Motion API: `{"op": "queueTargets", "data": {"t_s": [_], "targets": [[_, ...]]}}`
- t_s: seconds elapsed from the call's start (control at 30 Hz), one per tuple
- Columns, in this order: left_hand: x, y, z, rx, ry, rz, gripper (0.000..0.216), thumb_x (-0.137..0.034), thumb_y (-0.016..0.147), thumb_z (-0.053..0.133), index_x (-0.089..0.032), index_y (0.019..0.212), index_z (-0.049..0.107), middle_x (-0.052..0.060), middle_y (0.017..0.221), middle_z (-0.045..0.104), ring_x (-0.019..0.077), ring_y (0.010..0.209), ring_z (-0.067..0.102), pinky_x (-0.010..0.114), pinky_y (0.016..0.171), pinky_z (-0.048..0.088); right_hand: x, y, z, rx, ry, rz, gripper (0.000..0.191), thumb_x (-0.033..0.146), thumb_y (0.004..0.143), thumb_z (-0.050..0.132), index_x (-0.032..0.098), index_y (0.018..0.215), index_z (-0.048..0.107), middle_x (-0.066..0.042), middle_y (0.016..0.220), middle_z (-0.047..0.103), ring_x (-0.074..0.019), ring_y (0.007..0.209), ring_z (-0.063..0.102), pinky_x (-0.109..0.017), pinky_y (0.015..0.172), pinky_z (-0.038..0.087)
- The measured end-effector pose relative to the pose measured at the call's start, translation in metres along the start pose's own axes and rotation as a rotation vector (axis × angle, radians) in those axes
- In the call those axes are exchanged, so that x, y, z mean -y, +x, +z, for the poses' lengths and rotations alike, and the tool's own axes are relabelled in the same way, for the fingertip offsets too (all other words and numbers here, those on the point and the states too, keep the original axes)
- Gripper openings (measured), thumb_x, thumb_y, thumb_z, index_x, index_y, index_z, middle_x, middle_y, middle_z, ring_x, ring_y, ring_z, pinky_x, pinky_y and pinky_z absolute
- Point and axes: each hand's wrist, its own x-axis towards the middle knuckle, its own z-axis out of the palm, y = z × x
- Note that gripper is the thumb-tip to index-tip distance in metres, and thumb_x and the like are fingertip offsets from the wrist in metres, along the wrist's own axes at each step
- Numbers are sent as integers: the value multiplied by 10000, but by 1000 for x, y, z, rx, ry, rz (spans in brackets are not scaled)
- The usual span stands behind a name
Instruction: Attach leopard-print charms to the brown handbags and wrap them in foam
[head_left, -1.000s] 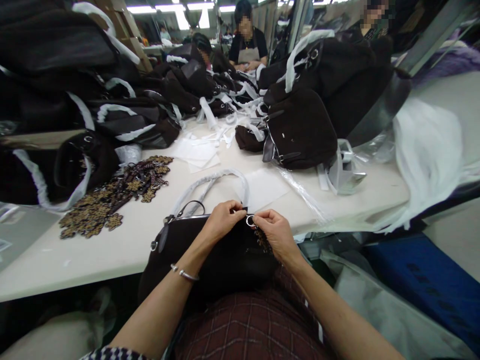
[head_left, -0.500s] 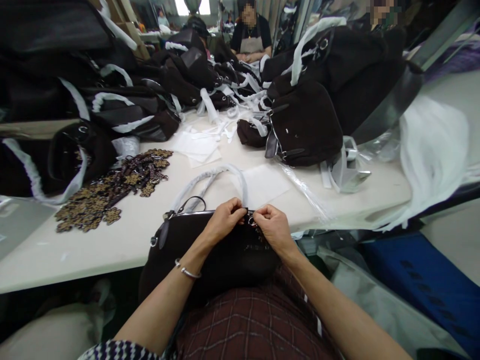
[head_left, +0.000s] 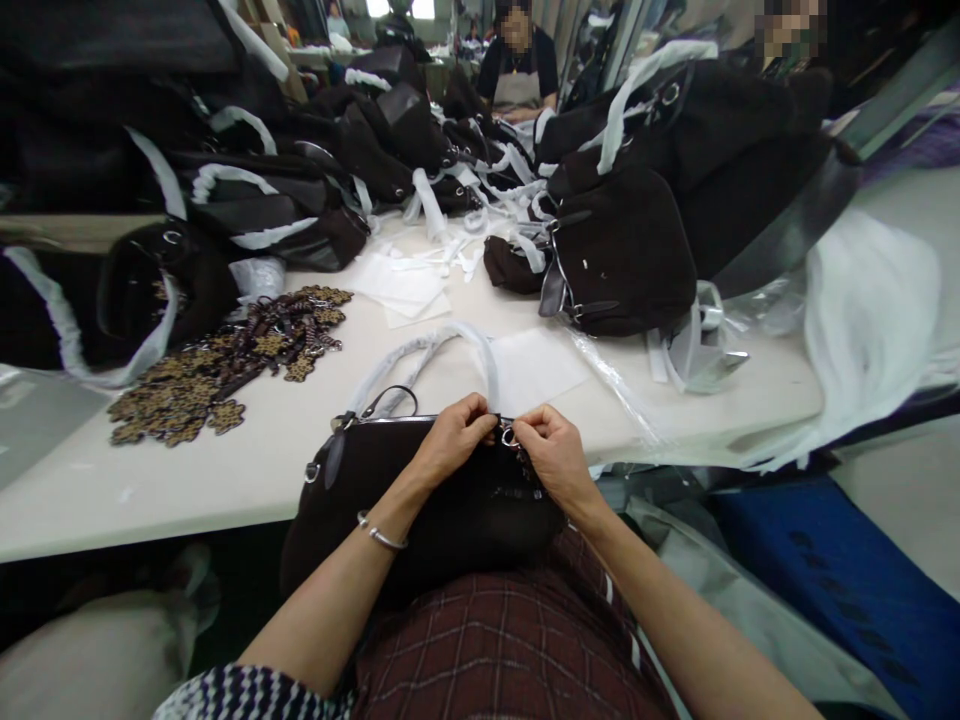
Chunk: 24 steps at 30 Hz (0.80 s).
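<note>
A dark brown handbag [head_left: 390,500] rests on my lap against the table's front edge, its white-wrapped handle [head_left: 420,352] lying on the tabletop. My left hand [head_left: 454,440] is closed, its fingertips pinched at the bag's top edge by a small metal ring [head_left: 508,436]. My right hand [head_left: 553,457] is closed too, pinching that ring from the other side, with a brown charm [head_left: 529,470] hanging just below it. Both hands nearly touch at the ring.
A heap of brown flower-shaped charms [head_left: 217,372] lies on the white table [head_left: 225,480] at left. Piles of dark bags [head_left: 630,245] with wrapped handles fill the back and left. White paper sheets [head_left: 536,368] lie mid-table. Other people work at the far end.
My hands stay pinched at the ring and have closed in slightly. The view has shifted a little, so the bag and hands sit slightly higher and to the right.
</note>
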Motion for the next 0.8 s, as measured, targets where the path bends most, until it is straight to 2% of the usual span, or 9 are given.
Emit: {"op": "queueTargets", "data": {"t_s": [0.1,0.2,0.33,0.43,0.53,0.63,0.7,0.8], "targets": [[-2,0,0,-12,26,12,127,-278,860,531,-196,762,524,-46,662,586,127,650,539,241,682,425,-3,1,6,-17,-54,-47,153,329,803,621,209,718,580,13,629,640,-146,568,575,-264,567,417],[-1,1,3,-28,16,5,126,-280,855,538,-194,764,532,-43,666,586,130,652,548,240,682,439,-10,2,13,-52,25,-36,143,351,813,614,218,774,579,10,651,651,-157,583,589,-269,575,436],[4,1,11,-59,-70,-35,117,-296,875,524,-189,884,568,-11,783,637,152,692,610,262,682,485,-16,1,20,-158,207,22,183,377,805,631,229,878,554,8,696,667,-172,609,619,-276,586,467],[6,0,15,-118,10,2,120,-282,886,517,-188,910,588,10,835,664,169,758,619,283,747,489,-13,0,23,-191,159,9,170,373,812,617,236,882,543,7,699,661,-179,634,630,-284,613,474],[4,-2,15,-141,106,63,126,-265,892,508,-186,907,606,17,846,675,178,806,607,293,809,471,-9,2,22,-153,-26,-55,110,350,828,574,246,844,542,16,669,640,-176,617,609,-294,633,455],[4,-2,13,-114,132,78,145,-270,895,502,-182,900,618,11,824,661,169,768,578,287,772,465,-5,9,18,-110,-136,-91,79,325,815,556,246,812,548,22,649,628,-178,618,597,-303,653,437],[5,-2,12,-90,113,71,152,-273,892,499,-180,889,619,1,785,630,162,732,558,274,712,467,-4,15,15,-89,-130,-59,79,316,783,576,239,793,563,24,634,627,-178,623,594,-299,644,426],[7,-2,9,-36,6,47,173,-276,891,489,-178,965,612,-1,797,610,159,729,571,259,658,484,-2,24,6,46,5,70,153,355,721,644,221,760,583,28,609,630,-156,582,566,-273,579,404]]}}
